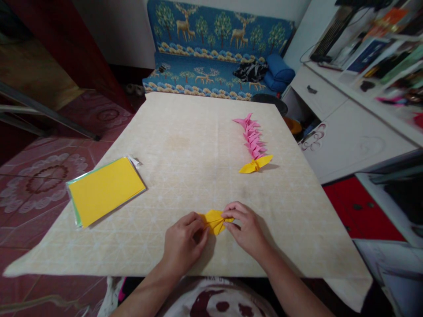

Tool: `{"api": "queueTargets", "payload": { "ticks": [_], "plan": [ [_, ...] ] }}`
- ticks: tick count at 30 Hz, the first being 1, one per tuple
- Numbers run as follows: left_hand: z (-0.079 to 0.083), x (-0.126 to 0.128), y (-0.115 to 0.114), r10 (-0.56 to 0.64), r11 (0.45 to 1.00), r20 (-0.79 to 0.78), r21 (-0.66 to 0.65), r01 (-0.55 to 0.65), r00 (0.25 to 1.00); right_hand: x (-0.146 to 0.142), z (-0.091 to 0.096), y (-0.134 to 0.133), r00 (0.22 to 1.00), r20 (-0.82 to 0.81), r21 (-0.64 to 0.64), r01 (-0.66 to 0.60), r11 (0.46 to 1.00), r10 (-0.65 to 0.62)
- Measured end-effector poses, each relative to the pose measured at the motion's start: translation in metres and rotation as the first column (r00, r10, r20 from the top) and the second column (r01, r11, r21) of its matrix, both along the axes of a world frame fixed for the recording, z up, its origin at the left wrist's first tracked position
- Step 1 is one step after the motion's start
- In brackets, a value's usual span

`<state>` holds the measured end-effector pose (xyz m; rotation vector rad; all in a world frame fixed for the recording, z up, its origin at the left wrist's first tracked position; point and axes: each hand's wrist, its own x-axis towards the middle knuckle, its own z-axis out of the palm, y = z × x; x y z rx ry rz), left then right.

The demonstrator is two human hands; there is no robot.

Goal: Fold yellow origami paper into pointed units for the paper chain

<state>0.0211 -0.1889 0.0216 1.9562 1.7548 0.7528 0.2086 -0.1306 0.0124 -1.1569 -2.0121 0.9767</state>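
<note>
Both the left hand (183,241) and the right hand (246,230) pinch a small folded yellow paper piece (214,220) in a narrow fingertip grip at the near edge of the cream surface (185,145), a pink folded-paper chain (253,138) lying well apart.

This is a home living room, shown by the blue deer-pattern sofa (218,48) at the top, the white cabinet (343,127) at right and the patterned floor tiles (42,176) at left.
</note>
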Motion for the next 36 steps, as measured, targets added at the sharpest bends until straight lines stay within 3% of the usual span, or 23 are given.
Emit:
{"api": "queueTargets", "payload": {
  "ticks": [21,36],
  "plan": [
    [0.0,0.002,0.004,0.027,0.997,-0.039,-0.068,-0.03,0.999,-0.014,0.008,-0.002,0.99,0.016,-0.007,0.141,0.99,-0.141],
    [-0.001,-0.001,0.004,0.03,0.996,0.037,-0.086,-0.026,0.999,-0.017,0.004,-0.006,0.987,0.066,-0.014,0.15,0.989,-0.149]
  ]
}}
